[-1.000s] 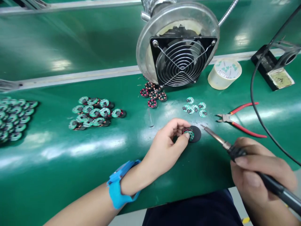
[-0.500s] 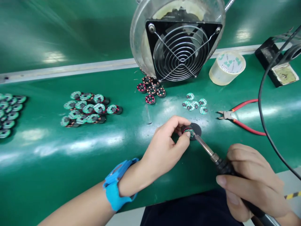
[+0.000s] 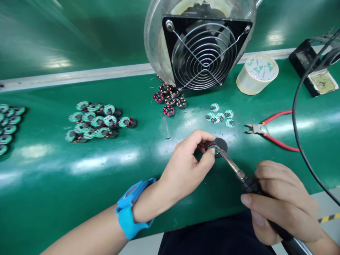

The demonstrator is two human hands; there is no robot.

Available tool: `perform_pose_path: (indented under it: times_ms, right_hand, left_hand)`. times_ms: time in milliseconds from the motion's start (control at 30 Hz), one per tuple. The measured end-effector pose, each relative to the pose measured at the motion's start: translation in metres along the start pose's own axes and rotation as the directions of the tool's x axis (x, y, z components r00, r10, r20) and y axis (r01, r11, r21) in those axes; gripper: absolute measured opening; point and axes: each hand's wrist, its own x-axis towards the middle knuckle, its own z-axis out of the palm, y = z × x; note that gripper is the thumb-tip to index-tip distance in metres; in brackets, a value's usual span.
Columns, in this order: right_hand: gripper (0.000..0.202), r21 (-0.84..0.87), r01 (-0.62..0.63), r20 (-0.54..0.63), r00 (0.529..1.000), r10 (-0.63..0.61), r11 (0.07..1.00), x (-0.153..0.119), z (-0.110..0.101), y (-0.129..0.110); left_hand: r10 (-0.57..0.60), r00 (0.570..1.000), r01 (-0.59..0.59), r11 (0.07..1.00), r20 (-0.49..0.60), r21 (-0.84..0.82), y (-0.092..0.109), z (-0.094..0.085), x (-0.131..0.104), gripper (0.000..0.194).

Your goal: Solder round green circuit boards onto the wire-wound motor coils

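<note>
Between thumb and fingers, my left hand grips a small motor coil with a green circuit board on it, partly hidden by the fingertips. That piece is held over a round black pad on the bench. My right hand is closed around the dark handle of a soldering iron. The iron points up and left, its tip at the edge of the circuit board. A blue wrist band circles my left wrist.
Loose round circuit boards lie beyond my hands, with bare coils by a fan. Assembled pieces sit to the left. Rightward are red-handled cutters, a tape roll, an iron stand and a hanging cable.
The view has shifted slightly. My right hand and the soldering iron have moved a little to the left, and the tip stays at the board. My left hand keeps its grip.
</note>
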Motion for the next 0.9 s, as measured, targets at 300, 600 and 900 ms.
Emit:
perform_pose_path:
  times_ms: [300,600,900]
  right_hand:
    - [0.017,-0.038,0.026,0.001,1.0,-0.026,0.999,-0.002,0.003,0.0]
    - [0.018,-0.071,0.003,-0.045,0.999,-0.006,0.997,-0.003,-0.002,0.002]
    - [0.033,0.009,-0.172,-0.329,0.93,0.166,0.985,-0.002,0.015,0.026]
  left_hand:
    - [0.01,1.0,-0.01,1.0,-0.009,0.02,0.0,0.0,0.001,0.014]
    - [-0.021,1.0,0.021,1.0,-0.003,-0.02,0.002,0.0,0.0,0.015]
    - [-0.088,0.996,0.089,0.98,0.015,-0.179,-0.002,-0.002,0.01,0.016]
